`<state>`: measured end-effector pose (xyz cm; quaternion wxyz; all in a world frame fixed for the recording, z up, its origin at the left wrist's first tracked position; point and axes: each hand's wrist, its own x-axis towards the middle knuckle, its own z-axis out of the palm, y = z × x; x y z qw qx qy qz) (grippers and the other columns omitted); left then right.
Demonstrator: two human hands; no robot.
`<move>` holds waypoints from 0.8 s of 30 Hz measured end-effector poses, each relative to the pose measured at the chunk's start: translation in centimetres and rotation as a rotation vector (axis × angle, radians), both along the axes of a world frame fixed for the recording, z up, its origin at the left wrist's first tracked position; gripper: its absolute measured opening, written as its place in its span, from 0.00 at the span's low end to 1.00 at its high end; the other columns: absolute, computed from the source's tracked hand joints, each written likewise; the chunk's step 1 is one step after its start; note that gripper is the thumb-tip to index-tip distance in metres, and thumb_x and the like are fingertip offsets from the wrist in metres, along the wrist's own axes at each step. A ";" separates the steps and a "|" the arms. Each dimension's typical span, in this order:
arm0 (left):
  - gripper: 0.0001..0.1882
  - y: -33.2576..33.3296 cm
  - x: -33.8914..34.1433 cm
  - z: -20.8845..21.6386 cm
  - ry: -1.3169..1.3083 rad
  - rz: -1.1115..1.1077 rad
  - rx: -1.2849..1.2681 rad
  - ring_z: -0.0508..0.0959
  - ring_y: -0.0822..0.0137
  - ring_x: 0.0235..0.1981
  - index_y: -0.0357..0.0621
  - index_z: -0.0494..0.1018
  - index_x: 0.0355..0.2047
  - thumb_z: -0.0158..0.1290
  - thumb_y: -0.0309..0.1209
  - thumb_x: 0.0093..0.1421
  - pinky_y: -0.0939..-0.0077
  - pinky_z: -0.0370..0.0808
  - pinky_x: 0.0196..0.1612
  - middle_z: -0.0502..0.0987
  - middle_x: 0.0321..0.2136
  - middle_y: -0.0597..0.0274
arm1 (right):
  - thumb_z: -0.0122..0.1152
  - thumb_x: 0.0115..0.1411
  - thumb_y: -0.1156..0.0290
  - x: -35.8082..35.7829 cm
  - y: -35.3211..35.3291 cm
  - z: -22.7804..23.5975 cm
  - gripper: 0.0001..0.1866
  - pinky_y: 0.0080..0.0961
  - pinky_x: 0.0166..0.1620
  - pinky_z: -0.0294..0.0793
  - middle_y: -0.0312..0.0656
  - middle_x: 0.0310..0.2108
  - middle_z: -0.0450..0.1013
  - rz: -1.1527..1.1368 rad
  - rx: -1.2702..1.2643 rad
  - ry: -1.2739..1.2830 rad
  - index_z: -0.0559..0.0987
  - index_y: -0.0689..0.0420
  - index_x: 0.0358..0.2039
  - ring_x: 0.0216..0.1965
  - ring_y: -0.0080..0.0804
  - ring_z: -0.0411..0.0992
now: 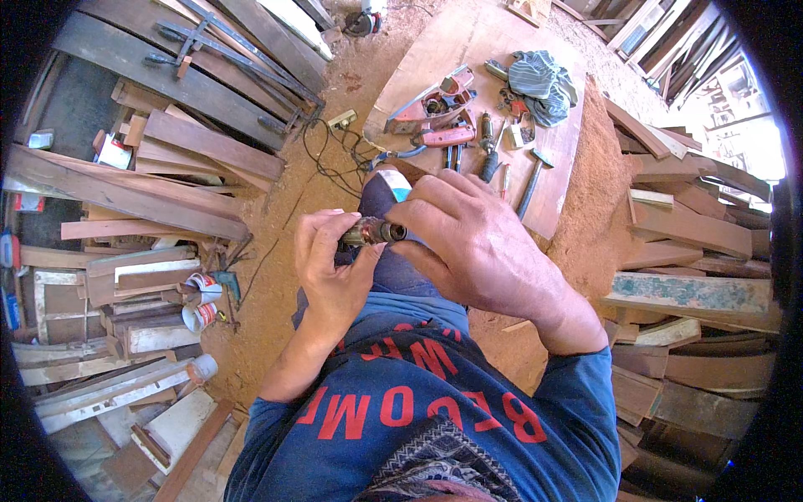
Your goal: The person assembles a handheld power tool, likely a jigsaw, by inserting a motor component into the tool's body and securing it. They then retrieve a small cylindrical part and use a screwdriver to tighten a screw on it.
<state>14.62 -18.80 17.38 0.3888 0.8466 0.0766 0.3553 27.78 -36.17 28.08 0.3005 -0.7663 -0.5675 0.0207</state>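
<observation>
My left hand [330, 263] is closed around a short dark metal cylinder [365, 231] with a coppery middle and a hollow round end, much like a motor armature. That hollow end points toward my right hand [477, 238], whose fingers are curled close beside it. Whether those fingers hold anything is hidden behind the knuckles. A white and teal object [398, 187] shows just beyond my right fingers, over my leg. On the board ahead lie red power tool housings [443, 134], a black-handled tool [488, 138] and a hammer [532, 180].
A crumpled grey-blue cloth [542, 84] rests on the plywood board [468, 50]. Sawdust [590, 209] is heaped along its right edge. Timber stacks [694, 217] fill the right; planks [125, 192], clamps [188, 46] and a teal drill [227, 283] lie left. Black cable [322, 151] coils on the floor.
</observation>
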 end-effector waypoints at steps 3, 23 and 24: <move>0.27 -0.1 -0.1 0.1 0.008 0.011 0.027 0.81 0.48 0.48 0.41 0.80 0.49 0.77 0.22 0.49 0.59 0.79 0.50 0.78 0.43 0.51 | 0.74 0.59 0.71 -0.1 0.0 0.5 0.16 0.44 0.49 0.77 0.45 0.41 0.76 -0.025 -0.029 0.007 0.82 0.59 0.46 0.45 0.49 0.76; 0.28 0.2 -0.4 0.7 0.060 0.028 0.037 0.82 0.49 0.49 0.40 0.81 0.49 0.77 0.21 0.47 0.60 0.80 0.53 0.80 0.45 0.49 | 0.71 0.61 0.64 -0.1 0.2 0.6 0.16 0.44 0.48 0.78 0.47 0.38 0.75 -0.088 -0.129 0.082 0.82 0.61 0.44 0.44 0.50 0.75; 0.28 0.2 -0.4 0.7 0.064 0.031 0.039 0.82 0.49 0.49 0.40 0.81 0.49 0.77 0.21 0.47 0.60 0.80 0.53 0.80 0.45 0.49 | 0.73 0.61 0.66 -0.1 0.3 0.3 0.15 0.44 0.47 0.78 0.46 0.38 0.75 -0.059 -0.047 0.060 0.82 0.60 0.44 0.43 0.50 0.76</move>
